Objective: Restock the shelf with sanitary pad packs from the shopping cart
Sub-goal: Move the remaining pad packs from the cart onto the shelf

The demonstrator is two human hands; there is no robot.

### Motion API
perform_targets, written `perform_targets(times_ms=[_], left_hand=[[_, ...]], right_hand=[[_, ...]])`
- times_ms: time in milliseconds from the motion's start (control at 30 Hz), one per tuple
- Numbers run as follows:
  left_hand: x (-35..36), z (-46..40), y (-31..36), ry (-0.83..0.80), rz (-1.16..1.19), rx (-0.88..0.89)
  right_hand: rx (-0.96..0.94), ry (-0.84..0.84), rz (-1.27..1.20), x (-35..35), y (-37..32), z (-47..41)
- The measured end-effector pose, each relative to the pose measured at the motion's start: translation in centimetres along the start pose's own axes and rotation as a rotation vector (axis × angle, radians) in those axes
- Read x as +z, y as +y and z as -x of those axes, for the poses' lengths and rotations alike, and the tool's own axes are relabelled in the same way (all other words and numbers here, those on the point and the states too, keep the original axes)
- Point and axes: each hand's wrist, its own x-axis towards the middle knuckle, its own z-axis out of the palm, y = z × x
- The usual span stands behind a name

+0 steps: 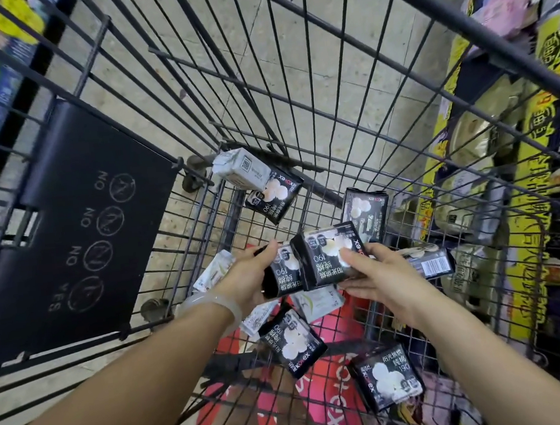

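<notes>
While wire cart walls (312,85) hem both sides, left hand (247,278) clasps black Kotex pack (285,272); right hand (373,272) grips neighbouring pack (332,255), fingers curled.

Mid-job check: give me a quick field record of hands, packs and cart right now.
left hand: holds a black pack
right hand: holds a second black pack, overlapping the first
cart: wire basket, mostly emptied
loose black packs: at least five on the cart floor, e.g.
shelf: to the right, stocked
</notes>
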Motion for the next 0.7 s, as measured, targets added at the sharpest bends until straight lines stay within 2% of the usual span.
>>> perform_targets(times_ms=[233,367,467,700], left_hand=[[-1.1,-0.6,0.1,0.023,-0.158,0.054],[-1.6,-0.1,0.5,-0.119,-0.147,0.004],[-1.9,-0.1,0.3,-0.155,-0.114,-0.039],[-0.7,0.9,0.0,-0.258,-0.239,-0.037]], right_hand=[[-0.006,-0.064,-0.030,-0.2,-0.1,-0.6],[-0.048,-0.056,-0.072,-0.9,-0.4,-0.8],[-0.057,-0.073,-0.047,-1.3,-0.6,-0.7],[-0.066,-0.152,0.053,-1.6,-1.5,-0.4]])
